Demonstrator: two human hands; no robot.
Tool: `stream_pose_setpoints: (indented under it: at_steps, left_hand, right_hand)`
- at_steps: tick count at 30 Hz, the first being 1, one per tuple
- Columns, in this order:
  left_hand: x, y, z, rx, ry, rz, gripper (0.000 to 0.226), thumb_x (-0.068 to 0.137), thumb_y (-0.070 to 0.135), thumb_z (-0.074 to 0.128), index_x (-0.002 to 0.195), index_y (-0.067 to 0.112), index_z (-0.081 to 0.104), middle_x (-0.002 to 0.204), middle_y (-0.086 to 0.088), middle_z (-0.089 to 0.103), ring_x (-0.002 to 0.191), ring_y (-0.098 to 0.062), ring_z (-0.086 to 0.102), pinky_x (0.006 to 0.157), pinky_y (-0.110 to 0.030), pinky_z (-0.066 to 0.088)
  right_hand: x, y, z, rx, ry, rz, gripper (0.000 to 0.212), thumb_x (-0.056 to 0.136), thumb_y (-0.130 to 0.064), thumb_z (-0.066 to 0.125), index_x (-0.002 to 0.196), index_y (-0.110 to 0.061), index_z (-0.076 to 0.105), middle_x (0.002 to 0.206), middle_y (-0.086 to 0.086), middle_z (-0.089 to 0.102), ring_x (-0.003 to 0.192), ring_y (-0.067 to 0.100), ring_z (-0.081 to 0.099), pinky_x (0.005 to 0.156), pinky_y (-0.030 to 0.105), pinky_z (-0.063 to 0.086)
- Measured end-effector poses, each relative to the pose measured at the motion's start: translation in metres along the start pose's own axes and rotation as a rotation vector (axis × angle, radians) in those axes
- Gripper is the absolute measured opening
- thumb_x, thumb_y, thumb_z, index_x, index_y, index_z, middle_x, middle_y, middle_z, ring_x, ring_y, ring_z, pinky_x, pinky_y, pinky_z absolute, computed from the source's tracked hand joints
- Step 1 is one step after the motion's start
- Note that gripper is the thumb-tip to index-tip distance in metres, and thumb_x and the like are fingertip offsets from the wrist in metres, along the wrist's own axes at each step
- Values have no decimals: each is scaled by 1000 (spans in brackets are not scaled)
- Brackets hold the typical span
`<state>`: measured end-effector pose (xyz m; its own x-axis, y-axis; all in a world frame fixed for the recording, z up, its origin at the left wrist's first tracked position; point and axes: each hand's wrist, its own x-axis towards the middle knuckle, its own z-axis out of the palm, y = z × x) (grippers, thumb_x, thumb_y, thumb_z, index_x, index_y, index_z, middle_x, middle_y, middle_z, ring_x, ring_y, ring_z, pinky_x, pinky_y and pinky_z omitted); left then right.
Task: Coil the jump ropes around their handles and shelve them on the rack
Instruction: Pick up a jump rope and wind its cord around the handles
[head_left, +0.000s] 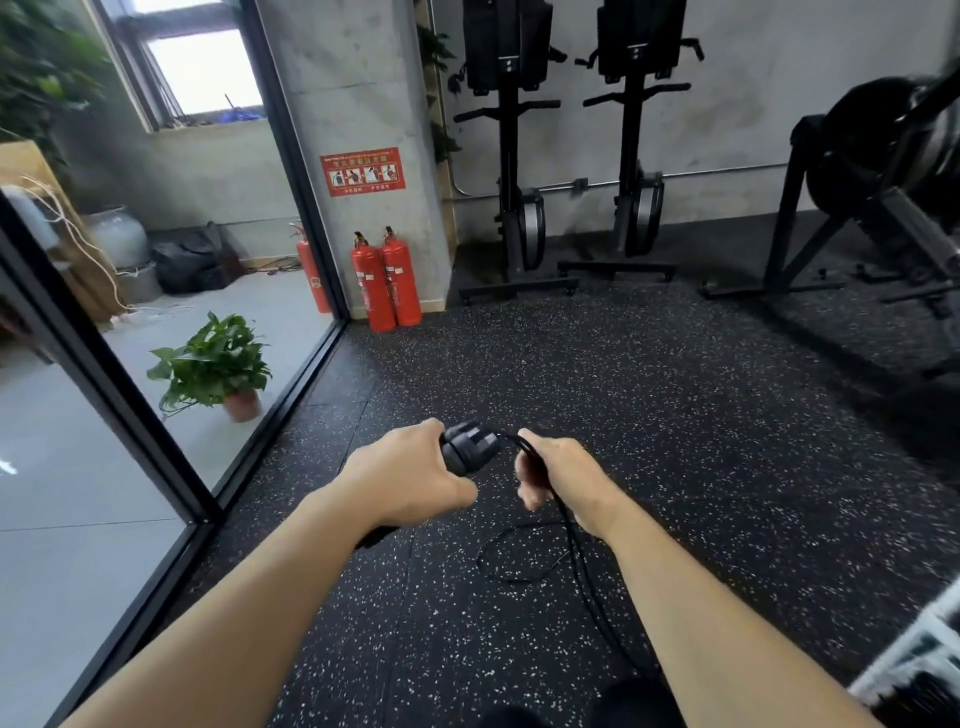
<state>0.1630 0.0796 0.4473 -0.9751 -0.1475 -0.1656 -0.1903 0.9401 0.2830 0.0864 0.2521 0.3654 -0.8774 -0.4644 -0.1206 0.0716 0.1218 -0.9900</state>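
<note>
My left hand (410, 480) grips the black jump rope handles (467, 448), whose thick ends stick out to the right of my fist; the other end shows below my wrist. A black rope (574, 540) leaves the handle tops, passes through my right hand (558, 475), which holds it, and hangs down toward the floor. A loose loop of the rope lies on the speckled floor below my hands. No rack is recognisable in view.
Two red fire extinguishers (387, 278) stand by a concrete pillar ahead. Upright black rowing machines (514, 156) line the back wall, a fan bike (883, 171) stands at right. A glass wall (156, 415) runs along the left, a potted plant behind it.
</note>
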Motion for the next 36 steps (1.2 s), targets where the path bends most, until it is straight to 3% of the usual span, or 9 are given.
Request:
stream_pose_setpoints:
  at_steps: [4,6,9,15,17,22,27,30,36]
  left_hand:
    - [-10,1,-4,-373,-74,6,43,52,39,60,89,19,52,76,1,58,61,-17,51,59,-30,43]
    - [-17,3,-3,-487,-88,21,42,53,34,58,89,14,52,74,-1,56,61,-18,48,59,-31,42]
    - [-24,9,0,-603,-104,16,46,55,31,57,95,10,53,76,-4,57,63,-19,48,60,-32,42]
    - [-25,25,17,-668,20,83,38,73,24,78,101,18,52,91,-7,69,71,-17,61,66,-34,53]
    - [-23,28,22,-688,100,79,40,71,21,77,101,22,50,91,-6,68,71,-17,61,64,-34,51]
    - [-17,31,27,-767,124,101,46,69,11,74,108,24,53,88,1,65,68,-13,58,59,-25,44]
    - [-12,25,26,-834,64,97,48,54,22,71,99,9,60,78,-4,64,62,-15,54,60,-32,45]
    - [-6,20,21,-744,124,46,43,56,23,74,96,15,58,80,-1,65,65,-17,56,64,-32,46]
    - [-6,10,1,-28,293,-80,40,74,32,69,104,23,45,89,7,60,78,-17,61,63,-31,44]
  right_hand:
    - [-4,5,-1,60,320,14,42,98,-36,48,64,-13,45,43,-8,38,39,9,30,54,31,40]
    - [-3,3,-2,8,436,-14,40,97,-32,51,63,-11,44,40,-11,36,41,9,29,50,28,27]
    - [-2,-2,3,-183,493,-20,41,94,-30,51,57,-12,50,35,-12,41,46,15,34,54,30,30]
    - [-3,-13,29,-461,326,7,42,82,-9,50,41,-15,43,45,-8,42,51,17,34,53,33,35]
    - [-6,-16,33,-452,309,15,36,78,-7,52,45,-14,40,52,-3,42,55,17,31,54,31,28]
    - [-9,-19,37,-588,240,-31,15,76,-11,52,61,-14,56,68,2,62,65,22,50,56,35,41]
    - [-14,-31,27,-802,137,5,39,89,-17,51,50,-16,42,59,-1,46,67,26,42,61,29,36]
    - [-18,-41,21,-898,244,0,43,92,-29,50,52,-13,44,57,-2,46,63,25,44,57,30,36]
    - [-25,-70,6,-1158,547,-417,47,94,-31,43,50,-15,36,49,-6,40,51,16,41,47,27,27]
